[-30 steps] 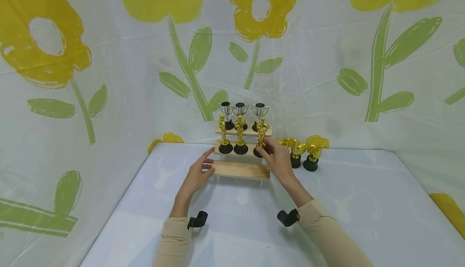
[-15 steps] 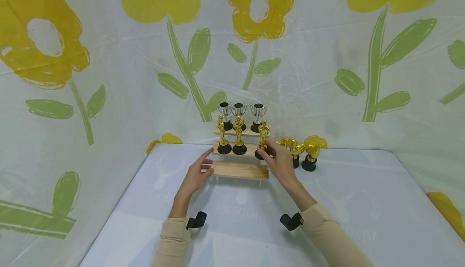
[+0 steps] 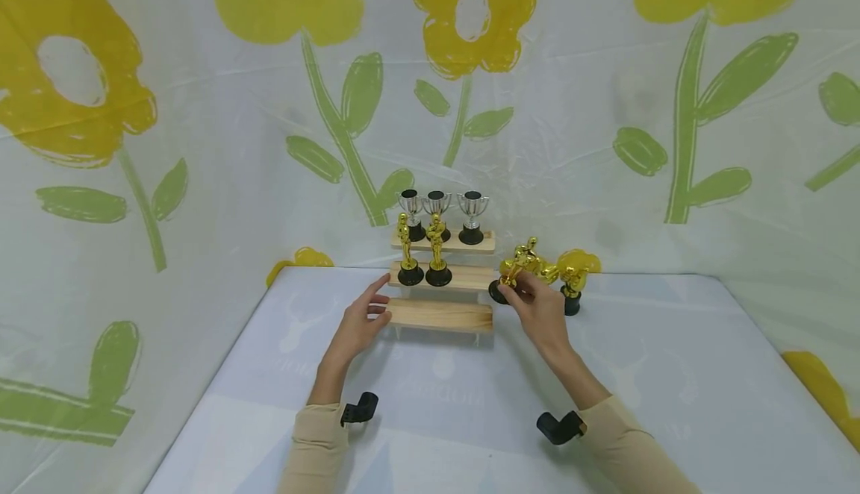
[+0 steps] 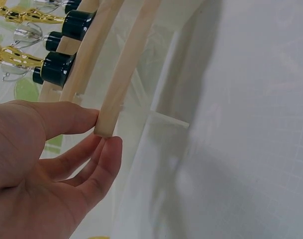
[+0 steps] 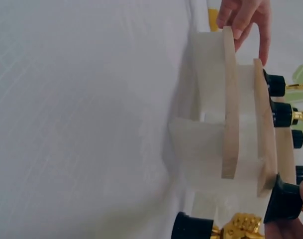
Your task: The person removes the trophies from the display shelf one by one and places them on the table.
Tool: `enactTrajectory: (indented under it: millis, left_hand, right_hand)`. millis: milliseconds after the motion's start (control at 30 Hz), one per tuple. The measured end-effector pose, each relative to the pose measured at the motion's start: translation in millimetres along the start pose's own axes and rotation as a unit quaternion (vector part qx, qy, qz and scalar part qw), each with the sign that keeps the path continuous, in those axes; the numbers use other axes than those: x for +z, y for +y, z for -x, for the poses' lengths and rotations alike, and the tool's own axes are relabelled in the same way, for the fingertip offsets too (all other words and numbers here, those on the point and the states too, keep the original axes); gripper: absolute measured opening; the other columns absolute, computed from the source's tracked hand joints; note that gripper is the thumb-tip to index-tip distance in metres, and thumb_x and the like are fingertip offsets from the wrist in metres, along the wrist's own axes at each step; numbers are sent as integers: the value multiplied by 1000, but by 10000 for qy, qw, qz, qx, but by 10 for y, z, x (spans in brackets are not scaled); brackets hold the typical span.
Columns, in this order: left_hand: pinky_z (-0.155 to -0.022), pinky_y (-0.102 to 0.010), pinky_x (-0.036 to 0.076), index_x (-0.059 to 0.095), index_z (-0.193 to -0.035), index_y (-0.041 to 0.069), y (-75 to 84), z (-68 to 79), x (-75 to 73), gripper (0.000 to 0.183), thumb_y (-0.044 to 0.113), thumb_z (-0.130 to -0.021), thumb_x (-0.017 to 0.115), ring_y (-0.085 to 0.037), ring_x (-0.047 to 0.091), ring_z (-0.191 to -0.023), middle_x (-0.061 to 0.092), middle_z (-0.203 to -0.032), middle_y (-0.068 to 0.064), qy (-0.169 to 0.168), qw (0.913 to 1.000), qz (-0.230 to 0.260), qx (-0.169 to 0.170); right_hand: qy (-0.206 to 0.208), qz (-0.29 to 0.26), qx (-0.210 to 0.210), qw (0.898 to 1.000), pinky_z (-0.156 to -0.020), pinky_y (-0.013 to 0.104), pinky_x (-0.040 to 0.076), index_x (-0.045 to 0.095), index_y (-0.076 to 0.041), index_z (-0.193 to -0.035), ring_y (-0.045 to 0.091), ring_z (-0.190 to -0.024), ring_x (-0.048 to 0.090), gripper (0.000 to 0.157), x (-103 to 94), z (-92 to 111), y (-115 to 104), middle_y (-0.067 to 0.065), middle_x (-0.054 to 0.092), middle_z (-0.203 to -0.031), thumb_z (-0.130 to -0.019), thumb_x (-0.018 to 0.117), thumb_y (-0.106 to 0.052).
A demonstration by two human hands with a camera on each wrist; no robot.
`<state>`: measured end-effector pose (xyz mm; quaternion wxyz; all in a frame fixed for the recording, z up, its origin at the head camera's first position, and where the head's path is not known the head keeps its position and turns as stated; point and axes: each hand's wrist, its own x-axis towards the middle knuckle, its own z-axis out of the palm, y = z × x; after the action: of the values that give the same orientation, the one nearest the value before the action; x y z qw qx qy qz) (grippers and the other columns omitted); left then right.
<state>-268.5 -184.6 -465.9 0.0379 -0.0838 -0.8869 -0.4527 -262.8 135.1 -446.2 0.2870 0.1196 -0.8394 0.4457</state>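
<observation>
In the head view, the right hand [image 3: 543, 311] pinched a tilted gold statuette trophy [image 3: 508, 271] just beside the middle shelf [image 3: 472, 277], where two similar statuettes [image 3: 437, 248] stood. In the left wrist view, the left hand [image 4: 51, 194] pinched the lowest shelf [image 4: 122, 82] at its end, between thumb and fingers. The right wrist view showed the held trophy's black base [image 5: 284, 200] near another gold trophy [image 5: 236, 229]

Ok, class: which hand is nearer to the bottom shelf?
Left. The left hand holds the left end of the bottom shelf; the right hand is beyond its right end, apart from it, holding a trophy.
</observation>
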Motion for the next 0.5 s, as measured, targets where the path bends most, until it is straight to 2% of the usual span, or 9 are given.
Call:
enactTrajectory:
  millis: [267, 500]
  left_hand:
    - [-93, -47, 56, 36, -152, 29, 0, -2, -13, 71, 3, -92, 63, -33, 64, -112, 61, -127, -18, 25, 10000, 9, 9]
    - [-90, -46, 57, 36, -152, 26, -2, 1, 15, 72, 0, -90, 64, -33, 65, -110, 62, -125, -19, 97, 9999, -39, 78]
  right_hand:
    - [-112, 54, 366, 9993, -73, 40, 61, 70, 0, -103, 30, -88, 74, 28, -89, 49, 73, 18, 74, -97, -85, 77, -20]
    - [-513, 524, 683, 9950, -72, 41, 61, 70, 1, -104, 30, -86, 73, 28, -64, 146, 222, 20, 74, -95, -85, 77, -19]
